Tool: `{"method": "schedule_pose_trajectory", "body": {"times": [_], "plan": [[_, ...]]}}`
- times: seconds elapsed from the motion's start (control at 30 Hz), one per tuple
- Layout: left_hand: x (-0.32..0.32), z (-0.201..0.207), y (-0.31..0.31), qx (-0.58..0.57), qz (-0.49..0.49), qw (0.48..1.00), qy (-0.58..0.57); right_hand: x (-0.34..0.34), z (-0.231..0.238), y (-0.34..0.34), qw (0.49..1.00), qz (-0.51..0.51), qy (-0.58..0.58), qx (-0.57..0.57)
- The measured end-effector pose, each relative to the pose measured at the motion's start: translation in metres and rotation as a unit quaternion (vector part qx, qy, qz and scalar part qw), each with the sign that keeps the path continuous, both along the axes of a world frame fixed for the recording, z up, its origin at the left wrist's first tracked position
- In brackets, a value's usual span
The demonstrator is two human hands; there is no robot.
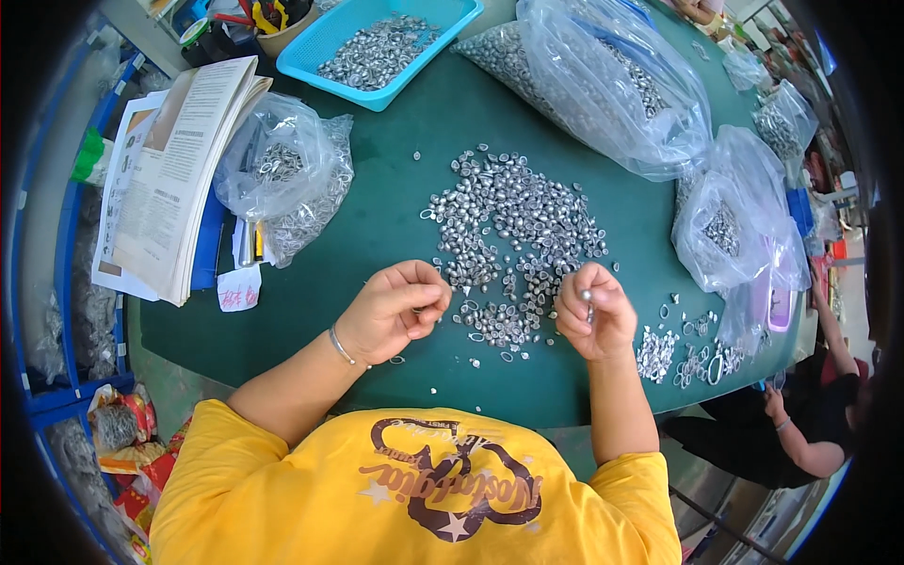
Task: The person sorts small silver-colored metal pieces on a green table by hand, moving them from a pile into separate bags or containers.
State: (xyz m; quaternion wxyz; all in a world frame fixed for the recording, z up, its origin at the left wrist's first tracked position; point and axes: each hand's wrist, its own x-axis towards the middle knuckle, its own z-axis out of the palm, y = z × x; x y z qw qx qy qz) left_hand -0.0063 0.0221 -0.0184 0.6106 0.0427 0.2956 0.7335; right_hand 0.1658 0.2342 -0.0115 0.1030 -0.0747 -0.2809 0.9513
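Dark green tabletop (282, 315) spreads across a workroom, with blue shelving (66, 273) along the left side and one co-worker (810, 424) in black at the right. At its middle lies one loose heap of silver-grey, drop-shaped metal pieces (527, 202), trailing into a nearer scatter between the two hands. Of these, one rounded piece (587, 296) sits in the right hand (598, 315), pinched between thumb and fingers; the left hand (400, 306) has thumb and fingertips drawn together at the near left of the heap, though whether anything is between them I cannot tell. Each piece looks stiff, very light and hard to break, but smooth and curved enough to slip or roll, so the edges should give thumb and forefinger a surer hold than the domed face. Counting: the pieces are too many and overlapping to number; one light-blue plastic basket (299, 68) of similar pieces stands at the far left, one stack of printed pages (174, 179) nearer on that side, and at least four clear plastic bags: one left (282, 184), one large at the far side (631, 89), two right (734, 207).
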Motion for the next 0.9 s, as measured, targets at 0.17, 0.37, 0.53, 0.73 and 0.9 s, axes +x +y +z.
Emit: {"method": "schedule_pose_trajectory", "body": {"times": [0.17, 0.37, 0.53, 0.73, 0.9], "plan": [[0.004, 0.002, 0.005, -0.092, -0.031, 0.991, 0.089, 0.014, 0.0, -0.006, 0.899, -0.02, -0.26, 0.352], [0.026, -0.002, 0.041, -0.045, -0.032, 0.646, 0.761, -0.007, 0.003, -0.04, 0.543, -0.05, -0.167, 0.821], [0.029, 0.0, 0.043, -0.069, -0.072, 0.594, 0.798, 0.0, -0.003, -0.035, 0.669, -0.033, -0.195, 0.716], [0.033, 0.0, 0.047, -0.082, -0.091, 0.575, 0.809, 0.012, 0.002, -0.025, 0.959, 0.074, -0.197, 0.189], [0.035, -0.001, 0.051, -0.086, -0.085, 0.571, 0.812, 0.022, -0.005, -0.021, 0.993, 0.068, -0.092, 0.032]]}}
